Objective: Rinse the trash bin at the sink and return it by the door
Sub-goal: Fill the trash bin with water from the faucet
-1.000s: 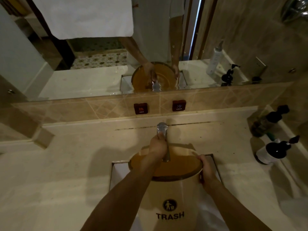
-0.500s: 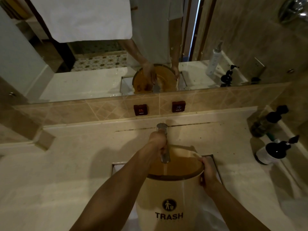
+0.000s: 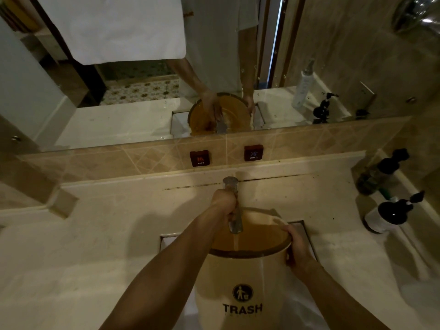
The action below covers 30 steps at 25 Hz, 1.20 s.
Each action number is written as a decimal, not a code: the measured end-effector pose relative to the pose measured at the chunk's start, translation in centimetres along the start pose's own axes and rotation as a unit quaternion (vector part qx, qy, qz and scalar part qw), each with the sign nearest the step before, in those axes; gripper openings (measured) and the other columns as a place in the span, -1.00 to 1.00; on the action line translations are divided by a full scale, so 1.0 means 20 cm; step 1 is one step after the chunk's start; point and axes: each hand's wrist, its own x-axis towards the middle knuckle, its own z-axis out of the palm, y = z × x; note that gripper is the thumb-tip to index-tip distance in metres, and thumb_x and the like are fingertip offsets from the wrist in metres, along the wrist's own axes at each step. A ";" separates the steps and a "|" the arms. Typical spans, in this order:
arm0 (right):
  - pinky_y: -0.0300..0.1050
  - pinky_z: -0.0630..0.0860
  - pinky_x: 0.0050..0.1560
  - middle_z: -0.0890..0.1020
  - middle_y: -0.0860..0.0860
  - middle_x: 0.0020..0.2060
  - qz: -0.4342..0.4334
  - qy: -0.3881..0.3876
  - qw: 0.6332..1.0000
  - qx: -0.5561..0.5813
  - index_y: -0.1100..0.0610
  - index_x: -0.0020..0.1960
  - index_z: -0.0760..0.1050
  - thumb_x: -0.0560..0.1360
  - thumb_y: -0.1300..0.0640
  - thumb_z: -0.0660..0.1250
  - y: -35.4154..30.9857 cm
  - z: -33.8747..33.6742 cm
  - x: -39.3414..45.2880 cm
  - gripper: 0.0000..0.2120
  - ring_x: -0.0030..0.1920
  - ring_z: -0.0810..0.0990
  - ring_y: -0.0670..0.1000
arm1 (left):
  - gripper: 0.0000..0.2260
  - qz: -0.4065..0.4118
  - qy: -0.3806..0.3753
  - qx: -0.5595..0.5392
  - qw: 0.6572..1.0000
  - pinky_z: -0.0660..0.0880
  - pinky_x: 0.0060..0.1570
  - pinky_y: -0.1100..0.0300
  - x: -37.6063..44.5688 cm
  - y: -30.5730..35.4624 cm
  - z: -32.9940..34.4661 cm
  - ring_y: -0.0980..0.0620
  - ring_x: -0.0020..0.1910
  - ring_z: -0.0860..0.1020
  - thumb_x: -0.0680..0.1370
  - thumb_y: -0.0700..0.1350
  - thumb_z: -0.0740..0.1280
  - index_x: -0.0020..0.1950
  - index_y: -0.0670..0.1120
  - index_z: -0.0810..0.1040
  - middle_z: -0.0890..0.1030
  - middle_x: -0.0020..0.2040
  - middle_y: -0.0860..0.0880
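Fingers of left hand [image 3: 225,202] wrap faucet [image 3: 232,206]; right hand [image 3: 297,244] grips bin [image 3: 242,277] rim.

The trash bin [image 3: 240,282] looks like smooth cream plastic with a faint sheen and a brown inside. The tap [image 3: 232,206] is shiny metal. The counter [image 3: 107,222] looks like polished pale stone, under glossy diagonal tan tiles [image 3: 142,160] and a mirror [image 3: 333,67].
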 end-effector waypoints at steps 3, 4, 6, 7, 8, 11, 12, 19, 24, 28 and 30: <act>-0.14 0.54 -0.26 0.72 0.01 -0.25 0.009 0.011 1.000 -0.011 0.10 0.02 0.63 0.57 -0.05 0.21 0.01 0.00 0.01 -0.71 -0.14 0.66 0.01 | -0.62 0.005 -0.001 -0.004 1.000 0.14 -0.63 0.30 0.00 -0.01 0.00 0.05 -0.55 0.25 0.69 0.06 0.07 -0.23 -0.12 0.38 0.33 -0.43 -0.04; -0.15 0.54 -0.28 0.73 0.02 -0.23 0.010 0.008 1.000 -0.009 0.09 0.05 0.63 0.57 -0.05 0.21 0.01 0.00 0.01 -0.70 -0.12 0.66 0.03 | -0.62 0.005 0.000 -0.003 1.000 0.14 -0.63 0.30 0.00 -0.01 0.00 0.05 -0.54 0.25 0.69 0.06 0.06 -0.23 -0.11 0.38 0.33 -0.43 -0.03; -0.02 0.55 -0.06 0.73 0.12 -0.04 0.013 0.009 1.000 -0.010 0.11 0.12 0.63 0.57 -0.05 0.21 0.02 0.00 0.02 -0.67 0.06 0.62 0.15 | -0.62 0.006 0.002 0.002 1.000 0.16 -0.62 0.28 0.00 0.00 0.00 0.05 -0.53 0.26 0.69 0.07 0.06 -0.22 -0.10 0.39 0.34 -0.43 -0.02; 0.07 0.50 0.09 0.70 0.17 0.05 0.017 0.012 1.000 -0.013 0.11 0.15 0.62 0.58 -0.05 0.20 0.02 0.00 0.02 -0.66 0.14 0.58 0.19 | -0.62 0.006 0.000 0.003 1.000 0.16 -0.60 0.27 0.00 0.00 0.00 0.05 -0.52 0.27 0.70 0.06 0.05 -0.22 -0.11 0.39 0.34 -0.43 -0.02; 0.12 0.47 0.15 0.68 0.19 0.10 0.019 0.014 1.000 -0.015 0.11 0.16 0.62 0.58 -0.05 0.19 0.02 0.00 0.02 -0.65 0.17 0.57 0.20 | -0.62 0.006 -0.003 0.003 1.000 0.16 -0.59 0.25 -0.01 0.00 0.00 0.05 -0.52 0.26 0.70 0.06 0.04 -0.21 -0.11 0.39 0.34 -0.42 -0.03; -0.04 0.53 -0.09 0.71 0.17 0.02 0.001 0.007 1.000 0.003 0.17 0.18 0.62 0.61 0.00 0.18 0.03 0.00 0.03 -0.65 0.06 0.62 0.16 | -0.63 0.008 -0.006 -0.001 1.000 0.16 -0.59 0.25 -0.01 0.00 0.00 0.05 -0.51 0.26 0.70 0.04 0.03 -0.20 -0.11 0.38 0.33 -0.41 -0.03; -0.04 0.52 -0.09 0.71 0.17 0.01 -0.002 0.006 1.000 0.008 0.17 0.20 0.61 0.61 0.01 0.17 0.03 0.00 0.03 -0.65 0.08 0.62 0.18 | -0.63 0.008 -0.007 -0.001 1.000 0.16 -0.60 0.25 -0.01 0.00 0.00 0.05 -0.51 0.26 0.70 0.04 0.03 -0.19 -0.11 0.38 0.33 -0.41 -0.03; 0.14 0.45 0.19 0.69 0.18 0.08 0.016 0.010 1.000 -0.003 0.10 0.08 0.65 0.59 -0.03 0.17 0.05 -0.01 0.06 -0.68 0.22 0.56 0.24 | -0.64 0.008 -0.008 0.001 1.000 0.17 -0.55 0.21 -0.01 0.00 0.00 0.03 -0.49 0.26 0.70 0.04 0.05 -0.20 -0.11 0.38 0.33 -0.39 -0.04; -0.11 0.52 -0.18 0.72 0.02 -0.16 0.020 0.009 1.000 -0.017 0.10 0.03 0.62 0.58 -0.05 0.17 0.04 -0.02 0.06 -0.69 -0.02 0.60 0.06 | -0.64 0.013 -0.017 -0.007 1.000 0.14 -0.57 0.23 -0.01 0.00 0.00 0.03 -0.51 0.23 0.69 0.05 0.06 -0.21 -0.10 0.35 0.30 -0.41 -0.04; -0.19 0.55 -0.32 0.74 0.00 -0.28 -0.001 0.006 1.000 0.003 0.11 -0.05 0.63 0.59 0.01 0.19 0.04 -0.01 0.06 -0.71 -0.16 0.65 0.05 | -0.65 0.009 -0.018 -0.011 1.000 0.13 -0.58 0.26 -0.01 0.00 0.00 0.04 -0.51 0.23 0.70 0.04 0.05 -0.20 -0.10 0.34 0.30 -0.40 -0.05; -0.04 0.57 -0.09 0.75 0.11 -0.13 -0.006 -0.002 1.000 0.010 0.15 0.06 0.65 0.59 0.01 0.20 0.04 -0.01 0.05 -0.69 -0.04 0.66 0.15 | -0.65 0.006 -0.015 -0.006 1.000 0.13 -0.58 0.25 -0.01 0.00 0.00 0.04 -0.51 0.24 0.70 0.04 0.05 -0.20 -0.10 0.35 0.30 -0.40 -0.04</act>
